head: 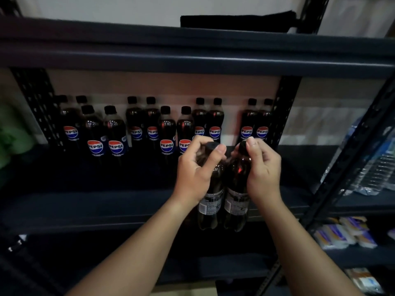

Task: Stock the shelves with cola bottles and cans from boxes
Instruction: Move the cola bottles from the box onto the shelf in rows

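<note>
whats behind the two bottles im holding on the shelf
Behind the two held bottles, pairs of Pepsi bottles stand along the shelf's back wall. The left hand and right hand cover the shelf floor directly behind them, so that spot can't be seen.

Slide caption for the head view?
Left hand and right hand each grip a cola bottle by its neck at the shelf.

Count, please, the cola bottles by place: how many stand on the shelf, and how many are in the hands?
Standing on the shelf: 12
Held by the neck, left hand: 1
Held by the neck, right hand: 1
Total: 14 cola bottles
</note>
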A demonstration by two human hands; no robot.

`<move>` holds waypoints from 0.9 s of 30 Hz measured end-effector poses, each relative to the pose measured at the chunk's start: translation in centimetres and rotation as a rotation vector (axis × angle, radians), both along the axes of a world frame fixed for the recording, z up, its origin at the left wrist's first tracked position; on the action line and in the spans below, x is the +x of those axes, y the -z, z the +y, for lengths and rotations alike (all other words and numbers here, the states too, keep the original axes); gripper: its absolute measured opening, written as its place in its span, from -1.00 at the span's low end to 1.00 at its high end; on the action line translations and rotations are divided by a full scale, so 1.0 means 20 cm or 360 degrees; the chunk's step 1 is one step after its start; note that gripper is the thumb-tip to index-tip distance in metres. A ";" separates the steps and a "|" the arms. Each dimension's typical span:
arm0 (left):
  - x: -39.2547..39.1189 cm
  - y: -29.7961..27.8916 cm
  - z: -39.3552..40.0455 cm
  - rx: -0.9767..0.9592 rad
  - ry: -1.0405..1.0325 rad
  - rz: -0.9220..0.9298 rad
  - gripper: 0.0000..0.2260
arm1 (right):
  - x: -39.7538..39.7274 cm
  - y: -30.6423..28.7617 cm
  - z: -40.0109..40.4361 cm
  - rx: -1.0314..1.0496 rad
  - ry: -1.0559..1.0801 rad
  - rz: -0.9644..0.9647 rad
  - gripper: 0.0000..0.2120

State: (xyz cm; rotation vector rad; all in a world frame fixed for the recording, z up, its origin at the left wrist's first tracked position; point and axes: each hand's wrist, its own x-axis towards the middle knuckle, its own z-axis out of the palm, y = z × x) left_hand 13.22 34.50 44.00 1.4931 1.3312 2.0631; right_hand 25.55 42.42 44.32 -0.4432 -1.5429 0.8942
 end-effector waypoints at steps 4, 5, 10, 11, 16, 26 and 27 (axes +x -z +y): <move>-0.02 0.04 0.10 0.0007 -0.0036 -0.0006 -0.75 | -0.02 0.03 0.09 -0.0031 -0.0031 -0.0019 -0.64; -0.02 0.04 0.13 0.0016 -0.0042 -0.0007 -0.75 | -0.02 0.03 0.12 -0.0030 -0.0034 -0.0017 -0.65; -0.04 0.06 0.24 0.0013 -0.0070 0.0008 -0.85 | -0.04 0.04 0.21 0.0002 0.0001 -0.0023 -0.67; -0.04 0.06 0.26 0.0011 -0.0074 -0.0005 -0.88 | -0.05 0.05 0.23 0.0013 0.0028 -0.0024 -0.65; -0.09 0.09 0.38 -0.0057 -0.0137 0.0036 -0.86 | -0.10 0.07 0.36 0.0000 0.0177 -0.0042 -0.58; -0.13 0.11 0.50 -0.0164 -0.0258 0.0073 -0.72 | -0.16 0.08 0.46 -0.0143 0.0152 0.0007 -0.65; -0.13 0.11 0.50 -0.0180 -0.0270 0.0076 -0.70 | -0.16 0.08 0.47 -0.0150 0.0147 0.0010 -0.63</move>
